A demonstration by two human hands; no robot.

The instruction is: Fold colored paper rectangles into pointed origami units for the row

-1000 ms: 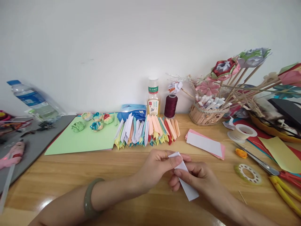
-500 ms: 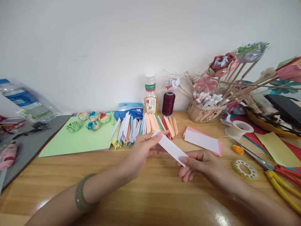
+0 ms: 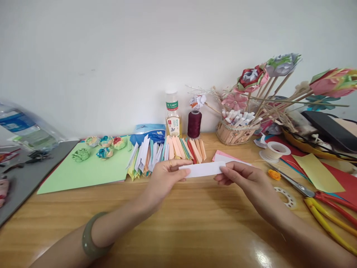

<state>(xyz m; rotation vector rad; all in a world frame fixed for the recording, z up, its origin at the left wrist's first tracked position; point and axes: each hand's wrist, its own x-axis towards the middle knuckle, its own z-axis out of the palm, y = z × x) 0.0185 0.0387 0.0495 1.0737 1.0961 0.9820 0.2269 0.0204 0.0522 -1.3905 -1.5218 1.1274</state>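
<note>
A white paper strip (image 3: pixel 203 169) is stretched nearly level between my two hands, above the wooden table. My left hand (image 3: pixel 167 176) pinches its left end, thumb on top and fingers behind. The right end is pinched between thumb and fingers of my right hand (image 3: pixel 241 176). Just beyond the strip stands a row of folded paper pieces (image 3: pixel 150 154) in white, yellow, orange and other colours. Behind my right hand lie white and pink paper sheets (image 3: pixel 223 156), partly covered by it.
On the left, several paper flowers (image 3: pixel 104 153) rest on green paper (image 3: pixel 69 175). A drink bottle (image 3: pixel 173 117), dark red thread spool (image 3: pixel 194 124) and basket (image 3: pixel 237 134) line the wall. To the right lie scissors (image 3: pixel 304 190), a tape roll (image 3: pixel 287 197) and a white spool (image 3: pixel 275 152).
The strip has turned from slanting down to the right to nearly level, as my right hand rose. Both hands keep hold of its ends. The view has shifted slightly to the right.
</note>
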